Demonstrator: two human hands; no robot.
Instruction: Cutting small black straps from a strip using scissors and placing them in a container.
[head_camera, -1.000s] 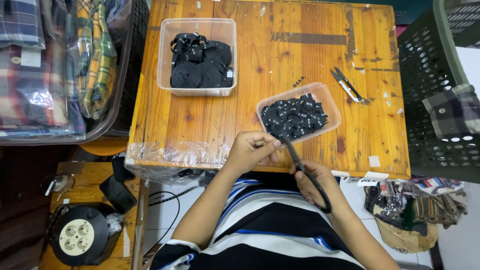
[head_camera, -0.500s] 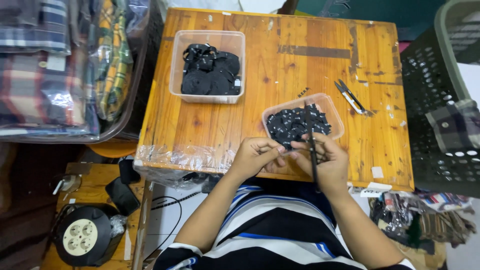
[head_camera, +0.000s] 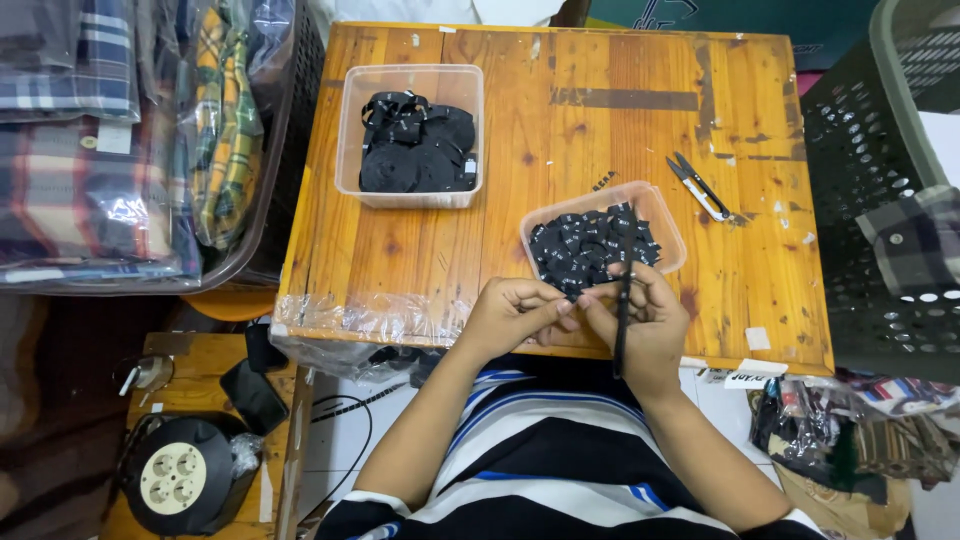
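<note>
My left hand (head_camera: 512, 315) and my right hand (head_camera: 645, 320) meet at the near edge of the wooden table (head_camera: 560, 130), fingertips pinching a small black piece between them. My right hand also grips a long thin black strip (head_camera: 623, 300) that stands nearly upright across the palm. Just beyond my fingers sits a clear plastic tray (head_camera: 668, 215) filled with several small black pieces. A second clear tray (head_camera: 352, 120) farther left holds a heap of black straps.
Small thread snips (head_camera: 698, 185) lie on the table right of the trays. A dark perforated basket (head_camera: 870, 180) stands at the right, bagged plaid clothes (head_camera: 110, 150) at the left. A cable reel with sockets (head_camera: 175, 480) sits on the floor at the lower left.
My right hand rose from my lap to the table edge and joined the left hand. The black strip swung from slanting down to nearly upright.
</note>
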